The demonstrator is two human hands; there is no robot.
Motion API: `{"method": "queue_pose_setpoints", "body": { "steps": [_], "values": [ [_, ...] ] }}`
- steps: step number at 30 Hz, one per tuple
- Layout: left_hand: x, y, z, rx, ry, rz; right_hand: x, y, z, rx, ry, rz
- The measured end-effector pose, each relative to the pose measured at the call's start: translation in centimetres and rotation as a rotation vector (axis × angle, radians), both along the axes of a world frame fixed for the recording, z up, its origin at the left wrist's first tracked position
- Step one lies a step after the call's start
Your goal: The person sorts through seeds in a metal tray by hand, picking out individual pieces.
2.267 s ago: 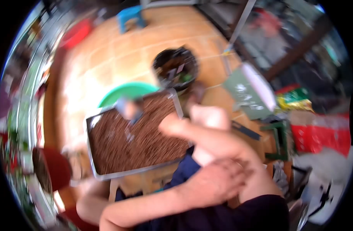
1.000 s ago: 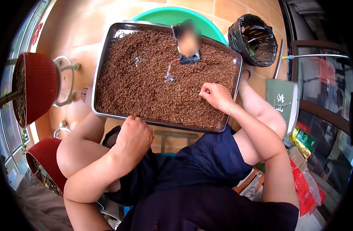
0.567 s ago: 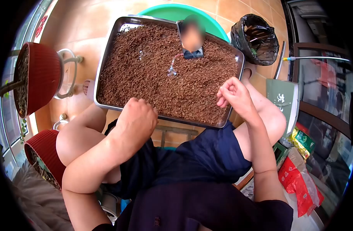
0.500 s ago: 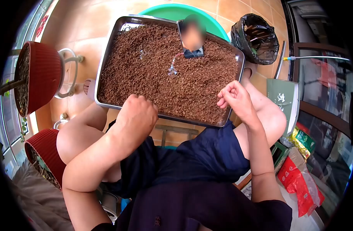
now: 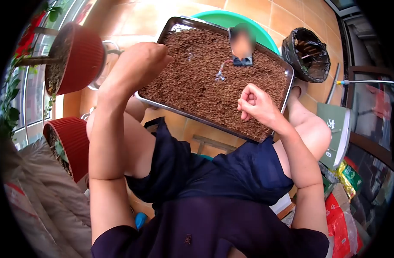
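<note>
A shallow metal tray [image 5: 225,125] rests across in front of my knees, filled with brown dried granular bits [image 5: 197,73]. Over the tray's left rim is my left hand [image 5: 141,64], its fingers curled closed; whatever lies inside them is hidden. My right hand [image 5: 258,103] hovers above the right front part of the tray with fingers bent in and pressed together, and I cannot make out anything in them. A phone [image 5: 242,60] lies on the brown bits near the far rim, with a reddish cord and a small clear charm [image 5: 220,76] trailing from it.
Behind the tray sits a green basin [image 5: 248,21]. A bin lined with a black bag [image 5: 306,56] stands at the far right. Red planters [image 5: 83,58] are on the left, a green box [image 5: 333,133] and a red bag [image 5: 340,215] on the right. Tiled floor surrounds them.
My left hand has moved from the tray's near rim up and left to its left rim. My right hand has come slightly inward over the brown bits. The view has shifted left.
</note>
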State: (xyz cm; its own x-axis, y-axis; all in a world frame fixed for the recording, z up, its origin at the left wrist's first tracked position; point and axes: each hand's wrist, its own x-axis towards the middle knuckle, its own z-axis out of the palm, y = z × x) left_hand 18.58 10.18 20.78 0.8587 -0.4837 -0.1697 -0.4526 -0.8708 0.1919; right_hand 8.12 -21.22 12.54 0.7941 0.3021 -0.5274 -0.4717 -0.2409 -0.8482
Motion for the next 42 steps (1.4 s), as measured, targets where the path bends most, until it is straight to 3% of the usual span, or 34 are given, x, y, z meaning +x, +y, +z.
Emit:
{"method": "queue_pose_setpoints", "body": {
  "steps": [2, 4, 5, 7, 9, 12, 14, 18, 21, 26, 28, 31, 34, 36, 38, 42],
  "values": [
    [-1.4, 2.4, 0.0, -0.032, -0.150, 0.008, -0.1, 0.4, 0.5, 0.094, 0.084, 0.053],
    [-3.7, 3.1, -0.3, -0.037, -0.090, 0.098, -0.3, 0.6, 0.7, 0.135, 0.137, 0.065],
    [-5.1, 2.4, -0.2, -0.051, 0.036, 0.172, -0.2, 0.7, 1.1, 0.133, 0.159, 0.074],
    [-8.1, 0.3, -1.9, -0.427, 0.205, 0.256, 0.0, 1.2, 1.4, 0.124, 0.180, 0.079],
    [-11.4, -3.4, -3.2, -0.843, 0.614, 0.291, -0.1, 1.5, 0.8, 0.037, 0.150, 0.075],
    [-14.8, -8.2, -6.0, -1.174, 1.254, 0.378, -0.3, 2.2, 0.0, -0.210, 0.027, 0.102],
    [-16.9, -10.5, -9.9, -1.163, 1.331, 0.429, -0.8, 1.9, -1.4, -0.355, -0.224, 0.200],
    [-17.3, -11.2, -10.9, -1.292, 1.548, 0.743, -0.9, 2.3, -2.2, -0.515, -0.548, 0.292],
    [-16.3, -11.1, -11.2, -1.493, 1.571, 1.108, -0.6, 3.1, -1.3, -0.578, -0.614, 0.303],
    [-14.9, -11.1, -11.6, -1.799, 1.429, 1.299, -1.0, 4.8, -0.1, -0.241, -0.463, 0.365],
    [-15.1, -10.8, -12.3, -1.817, 1.438, 1.296, -1.0, 5.0, -0.3, -0.209, -0.622, 0.445],
    [-15.0, -10.2, -12.9, -1.779, 1.338, 1.292, -0.6, 5.0, -0.1, -0.085, -0.636, 0.421],
    [-12.9, -7.6, -13.6, -1.828, 1.256, 1.403, 0.5, 5.1, -0.6, -0.095, -0.420, 0.235],
    [-9.6, -5.0, -9.7, -1.919, 1.142, 1.317, 1.2, 5.1, -2.3, -0.155, -0.392, 0.099],
    [-6.0, -1.9, -6.4, -2.028, 1.108, 1.205, 2.2, 5.4, -4.0, -0.295, -0.586, 0.132],
    [1.2, 3.0, -2.9, -2.121, 0.835, 1.126, 4.1, 9.9, -6.4, -0.378, -0.722, 0.148]
  ]
}}
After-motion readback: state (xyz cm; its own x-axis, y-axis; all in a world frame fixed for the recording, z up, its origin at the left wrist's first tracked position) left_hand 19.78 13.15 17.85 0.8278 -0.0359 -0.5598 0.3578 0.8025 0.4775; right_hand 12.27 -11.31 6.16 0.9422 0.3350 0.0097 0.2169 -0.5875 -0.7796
